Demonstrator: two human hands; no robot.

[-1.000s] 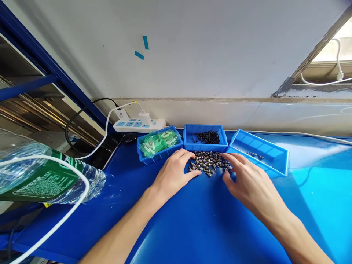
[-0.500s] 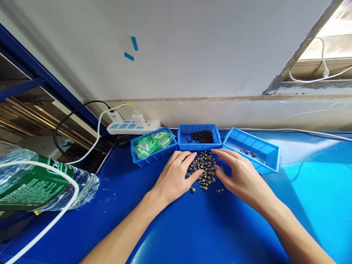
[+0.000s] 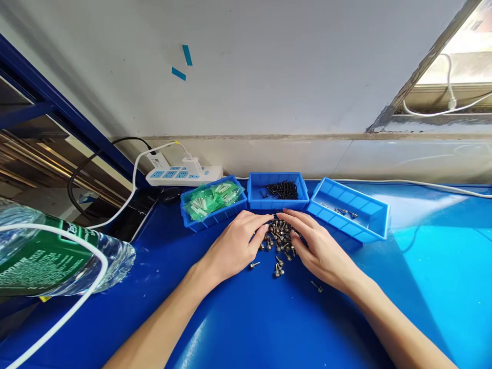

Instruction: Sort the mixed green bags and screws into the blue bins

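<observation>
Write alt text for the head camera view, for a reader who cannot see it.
Two bare hands, left hand and right hand, cup a pile of small dark screws on a blue table, with a few screws strayed nearer the person. Behind stand three blue bins; a water bottle lies at left.

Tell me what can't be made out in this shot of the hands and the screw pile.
Head view, the only one:
- The screw pile: partly covered by the left hand and right hand; whether any finger pinches a screw is hidden.
- Parts in the right bin: too small to identify.
- Pieces inside the green bags: blurred by the plastic.
- The water bottle: cut off by the left edge.
</observation>
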